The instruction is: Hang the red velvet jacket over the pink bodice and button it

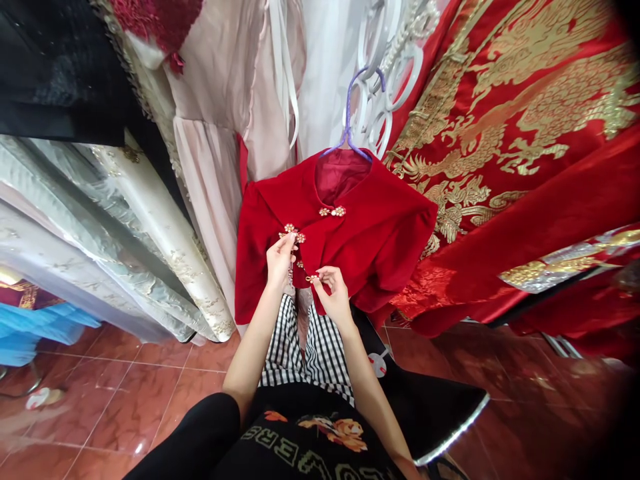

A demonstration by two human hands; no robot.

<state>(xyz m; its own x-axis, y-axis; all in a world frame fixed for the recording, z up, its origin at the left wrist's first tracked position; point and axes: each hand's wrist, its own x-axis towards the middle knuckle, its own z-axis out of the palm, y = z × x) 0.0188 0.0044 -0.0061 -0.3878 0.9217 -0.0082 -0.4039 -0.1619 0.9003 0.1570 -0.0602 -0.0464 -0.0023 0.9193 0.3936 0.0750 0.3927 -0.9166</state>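
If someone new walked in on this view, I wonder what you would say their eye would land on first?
Probably the red jacket in the centre, on a purple hanger, with the left hand and right hand at its flower-shaped clasps. Next, the gold dragon embroidery on the red cloth at upper right would likely draw the eye.

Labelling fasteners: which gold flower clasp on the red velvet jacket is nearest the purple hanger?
The topmost gold flower clasp, at the collar; others sit lower, near the left hand and right hand.
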